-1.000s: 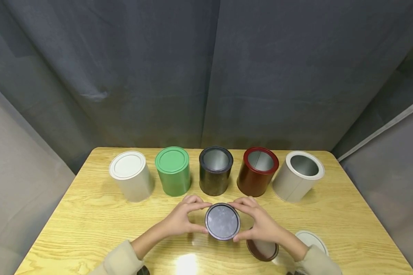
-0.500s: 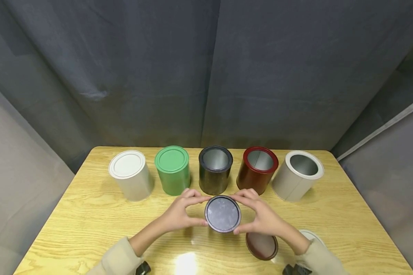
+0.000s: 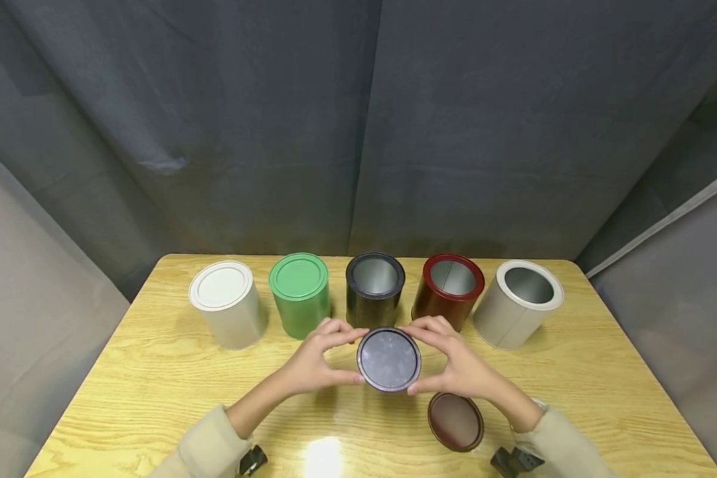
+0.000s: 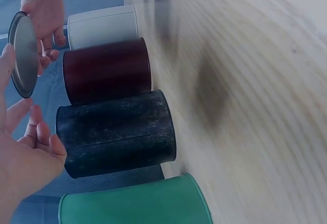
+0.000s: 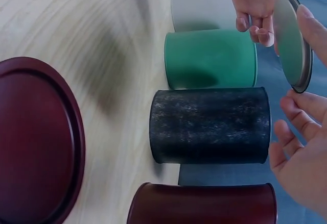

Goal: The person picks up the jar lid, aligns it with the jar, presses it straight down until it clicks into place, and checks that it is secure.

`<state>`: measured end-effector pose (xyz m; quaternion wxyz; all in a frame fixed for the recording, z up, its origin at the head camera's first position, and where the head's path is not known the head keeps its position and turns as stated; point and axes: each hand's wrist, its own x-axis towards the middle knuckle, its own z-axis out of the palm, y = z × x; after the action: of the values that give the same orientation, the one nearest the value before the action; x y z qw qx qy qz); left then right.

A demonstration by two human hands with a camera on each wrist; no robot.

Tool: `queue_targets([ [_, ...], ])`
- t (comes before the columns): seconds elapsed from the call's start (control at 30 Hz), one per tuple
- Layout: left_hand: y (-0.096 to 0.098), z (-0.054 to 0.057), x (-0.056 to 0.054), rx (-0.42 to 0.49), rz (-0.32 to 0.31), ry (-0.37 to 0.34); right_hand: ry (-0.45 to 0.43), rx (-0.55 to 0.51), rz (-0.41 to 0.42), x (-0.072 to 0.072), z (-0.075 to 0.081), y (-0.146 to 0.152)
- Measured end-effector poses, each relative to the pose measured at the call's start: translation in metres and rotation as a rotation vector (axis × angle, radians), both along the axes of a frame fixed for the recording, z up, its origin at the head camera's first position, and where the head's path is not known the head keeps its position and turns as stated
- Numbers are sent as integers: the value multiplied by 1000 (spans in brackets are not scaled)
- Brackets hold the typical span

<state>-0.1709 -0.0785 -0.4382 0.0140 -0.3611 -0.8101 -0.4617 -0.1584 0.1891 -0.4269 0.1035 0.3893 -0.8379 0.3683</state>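
Between both hands a round black lid point(image 3: 389, 359) is held level above the table. My left hand point(image 3: 320, 357) pinches its left edge between thumb and forefinger. On the opposite edge, my right hand point(image 3: 451, 357) does the same. Just beyond stands an open black can point(image 3: 373, 312), its silvery inside showing. In the left wrist view the lid point(image 4: 24, 55) is in the air, apart from the black can point(image 4: 116, 132). The right wrist view also has the lid point(image 5: 291, 40) gripped at its rim.
A dark red lid point(image 3: 455, 422) lies near my right forearm; a white lid point(image 3: 539, 403) is mostly hidden beneath that arm. In the row stand a lidded white can point(image 3: 227, 309), a lidded green can point(image 3: 301, 299), an open red can point(image 3: 445, 302) and an open white can point(image 3: 510, 312).
Both hands have carried the black lid forward and upward, toward the black can. The red lid is now fully uncovered, while the right arm hides more of the white lid.
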Motion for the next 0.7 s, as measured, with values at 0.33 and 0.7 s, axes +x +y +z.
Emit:
queue_targets([
  [0.33,2,9,-8,22,12,50,42,7,-19,-10,5,1],
  [0.7,2,17,-16,20,25,84,19,10,-20,-20,15,-1],
])
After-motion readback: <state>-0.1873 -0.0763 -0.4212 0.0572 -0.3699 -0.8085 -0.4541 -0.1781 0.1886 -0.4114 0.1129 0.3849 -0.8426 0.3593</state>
